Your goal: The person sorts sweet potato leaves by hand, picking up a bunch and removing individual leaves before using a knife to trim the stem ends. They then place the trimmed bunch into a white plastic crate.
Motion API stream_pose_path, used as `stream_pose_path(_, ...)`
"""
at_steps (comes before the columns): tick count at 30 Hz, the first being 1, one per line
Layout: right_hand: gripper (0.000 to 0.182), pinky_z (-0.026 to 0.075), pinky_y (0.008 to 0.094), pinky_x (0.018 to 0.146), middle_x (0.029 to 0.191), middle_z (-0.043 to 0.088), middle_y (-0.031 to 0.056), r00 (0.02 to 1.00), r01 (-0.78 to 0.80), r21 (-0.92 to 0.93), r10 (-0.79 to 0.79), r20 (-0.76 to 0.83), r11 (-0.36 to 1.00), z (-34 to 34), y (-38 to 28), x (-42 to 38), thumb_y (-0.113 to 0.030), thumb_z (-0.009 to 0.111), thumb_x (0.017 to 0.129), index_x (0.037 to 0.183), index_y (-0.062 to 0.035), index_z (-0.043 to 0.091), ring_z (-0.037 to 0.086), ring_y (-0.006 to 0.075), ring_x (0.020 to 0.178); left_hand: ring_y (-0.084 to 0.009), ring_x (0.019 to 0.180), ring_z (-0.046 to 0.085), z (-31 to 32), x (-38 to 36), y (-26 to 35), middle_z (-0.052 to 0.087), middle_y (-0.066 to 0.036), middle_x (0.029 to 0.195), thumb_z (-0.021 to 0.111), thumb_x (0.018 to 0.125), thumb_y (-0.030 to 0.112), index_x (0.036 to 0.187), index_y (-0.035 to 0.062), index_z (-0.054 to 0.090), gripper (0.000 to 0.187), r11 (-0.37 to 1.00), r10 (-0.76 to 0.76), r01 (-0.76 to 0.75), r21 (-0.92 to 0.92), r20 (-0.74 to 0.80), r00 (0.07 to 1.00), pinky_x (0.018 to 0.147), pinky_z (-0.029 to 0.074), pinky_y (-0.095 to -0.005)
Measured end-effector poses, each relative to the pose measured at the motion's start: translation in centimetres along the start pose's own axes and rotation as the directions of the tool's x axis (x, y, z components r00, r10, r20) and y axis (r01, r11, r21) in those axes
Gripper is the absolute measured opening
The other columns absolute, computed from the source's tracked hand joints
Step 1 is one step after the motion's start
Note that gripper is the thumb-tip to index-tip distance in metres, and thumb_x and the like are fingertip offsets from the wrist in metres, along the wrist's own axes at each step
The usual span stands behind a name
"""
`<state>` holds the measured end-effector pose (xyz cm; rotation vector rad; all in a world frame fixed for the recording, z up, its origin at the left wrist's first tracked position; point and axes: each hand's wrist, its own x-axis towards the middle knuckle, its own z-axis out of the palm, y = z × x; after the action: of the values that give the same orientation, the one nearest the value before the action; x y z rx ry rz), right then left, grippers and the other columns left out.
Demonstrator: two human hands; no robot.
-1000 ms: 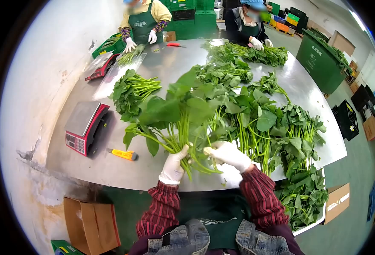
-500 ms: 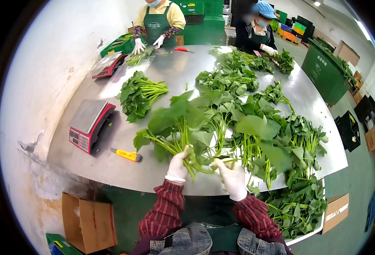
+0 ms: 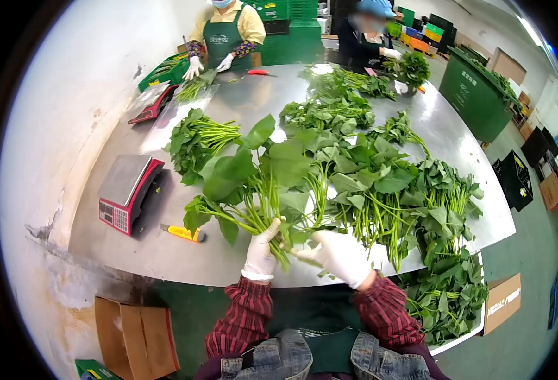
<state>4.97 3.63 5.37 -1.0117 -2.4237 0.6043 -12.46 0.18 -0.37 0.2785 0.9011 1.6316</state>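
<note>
My left hand (image 3: 263, 251), in a white glove, is wrapped round the stems of a bunch of leafy greens (image 3: 263, 193). The leaves stand upward and the cut ends stick out below the fist. Right beside it, my gloved right hand (image 3: 342, 256) points its bent fingers at the lower stems. What its fingertips pinch is partly hidden and smeared. A large pile of leafy greens (image 3: 380, 209) lies just beyond my right hand. A bundle with aligned stems (image 3: 196, 142) rests farther off to the left.
On the metal table (image 3: 228, 250) are a yellow box cutter (image 3: 185, 234), a red scale (image 3: 127, 196), another scale (image 3: 154, 104) and a red-handled knife (image 3: 260, 73). Two co-workers stand across the table. A white crate of greens (image 3: 446, 310) sits below right, cardboard boxes (image 3: 136, 335) below left.
My right hand has moved slightly left and turned its fingers toward the held stems. The left hand keeps its hold. The co-worker at back right has raised a bunch. The view has shifted slightly.
</note>
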Motion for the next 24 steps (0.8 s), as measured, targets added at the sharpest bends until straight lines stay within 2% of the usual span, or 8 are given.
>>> stream_pose_path(3,0.038,0.047,0.0426,0.053,0.061,0.056,0.018,0.978,0.013,-0.037,-0.005,0.208,0.999,0.5,-0.5,-0.9,-0.039,0.059,0.082,0.078,-0.001,0.055,0.058,0.036,0.058,-0.01,0.057,0.05,0.8,-1.1,-1.1,0.056,-0.001,0.074,0.064,0.084,0.017,0.096,0.004,0.059,0.018,0.991,-0.024,0.026,0.134,-0.015,1.0,0.049,0.039,-0.0217)
stream_pose_path(7,0.025,0.047,0.0439,0.053,0.062,0.057,0.0182,0.985,-0.15,0.015,0.148,0.093,0.989,0.9,1.1,-4.5,-0.025,0.06,0.08,0.082,-0.0005,0.055,0.058,0.0364,0.057,-0.0119,0.062,0.053,1.4,-1.5,-1.9,0.059,-0.004,0.079,0.06,0.087,0.019,0.099,0.0016,0.057,0.02,0.998,0.006,-0.018,0.065,0.177,0.984,0.05,0.04,-0.0214)
stream_pose_path(9,0.018,0.047,0.0441,0.053,0.063,0.057,0.0182,0.951,-0.157,0.053,0.165,-0.26,0.986,-0.4,2.0,-7.4,-0.017,0.06,0.076,0.082,0.0001,0.056,0.058,0.036,0.056,-0.0132,0.064,0.055,1.8,-1.5,-1.3,0.06,-0.006,0.081,0.058,0.089,0.02,0.098,0.0008,0.057,0.021,0.998,0.033,-0.042,0.048,0.177,0.984,0.051,0.041,-0.0226)
stream_pose_path(13,0.013,0.048,0.0394,0.052,0.061,0.056,0.0159,0.785,-0.42,-0.216,0.233,-0.573,0.881,-3.1,5.2,-15.8,-0.012,0.063,0.075,0.078,-0.0014,0.055,0.058,0.0327,0.052,-0.0099,0.064,0.049,0.8,-0.8,-0.3,0.055,-0.002,0.081,0.055,0.09,0.023,0.101,0.0066,0.054,0.019,0.998,0.044,-0.039,-0.039,0.14,0.989,0.053,0.038,-0.0209)
stream_pose_path(18,0.04,0.044,0.0392,0.05,0.059,0.055,0.0174,0.529,-0.849,-0.378,0.598,-0.603,0.37,-6.1,9.0,-24.3,-0.034,0.074,0.072,0.073,-0.0011,0.051,0.055,0.0357,0.054,-0.0097,0.061,0.048,-0.7,0.0,0.0,0.054,-0.001,0.077,0.056,0.09,0.019,0.1,0.0055,0.055,0.017,0.992,0.086,-0.079,-0.095,0.063,0.994,0.052,0.037,-0.0212)
stream_pose_path(22,0.022,0.045,0.0389,0.054,0.058,0.051,0.014,0.556,-0.804,-0.157,0.631,-0.541,0.574,-5.6,9.6,-21.3,-0.024,0.069,0.077,0.074,-0.0043,0.06,0.054,0.0334,0.055,-0.0103,0.06,0.049,-1.5,0.7,0.1,0.054,-0.003,0.076,0.055,0.09,0.013,0.101,0.0059,0.053,0.013,0.988,0.11,-0.107,-0.109,0.027,0.994,0.051,0.038,-0.0218)
stream_pose_path(23,0.012,0.045,0.037,0.052,0.055,0.05,0.012,0.858,-0.457,-0.46,0.242,-0.453,0.761,-4.7,10.1,-19.5,-0.019,0.065,0.08,0.08,-0.007,0.065,0.054,0.0296,0.053,-0.0103,0.059,0.048,-1.2,0.4,0.3,0.054,-0.002,0.076,0.054,0.09,0.013,0.099,0.0066,0.053,0.011,0.986,0.123,-0.121,-0.111,0.009,0.992,0.051,0.037,-0.0217)
stream_pose_path(24,0.012,0.044,0.033,0.05,0.055,0.053,0.0108,0.78,-0.541,-0.082,0.462,-0.423,0.837,-4.2,7.9,-16.1,-0.017,0.061,0.083,0.08,-0.0058,0.066,0.055,0.0245,0.05,-0.0103,0.059,0.048,-1.1,-0.3,0.3,0.054,-0.002,0.076,0.054,0.09,0.013,0.099,0.0066,0.053,0.011,0.988,0.104,-0.104,-0.115,-0.009,0.995,0.051,0.037,-0.0217)
